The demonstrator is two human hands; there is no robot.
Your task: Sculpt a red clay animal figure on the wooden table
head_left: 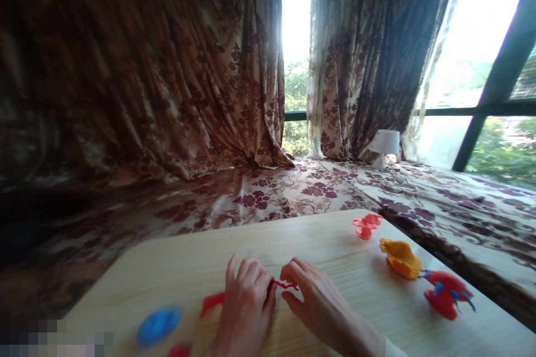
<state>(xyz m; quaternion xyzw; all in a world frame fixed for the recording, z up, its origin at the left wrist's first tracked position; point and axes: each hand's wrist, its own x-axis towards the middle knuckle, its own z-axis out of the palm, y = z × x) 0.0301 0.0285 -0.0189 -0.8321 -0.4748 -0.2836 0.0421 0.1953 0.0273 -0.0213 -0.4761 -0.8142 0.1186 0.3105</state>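
A thin, twisted red strand of modelling clay (286, 285) runs between my two hands just above the wooden table. My left hand (248, 304) is closed at the strand's left end, its thumb and index finger pinching it. The fingers of my right hand (314, 295) curl around the other end, thumb below and index finger above. From behind the left hand's outer side sticks out a flat red clay piece (211, 302), partly hidden. A blurred blue clay disc (158, 326) lies left of it, with a red lump (179, 351) at the bottom edge.
Along the right side of the table (201, 256) stand a pink clay figure (367, 226), a yellow clay shape (401, 258) and a red clay figure with blue strips (449, 293). Beyond are a flowered cover (288, 189), curtains (234, 67) and a small white lamp (386, 142).
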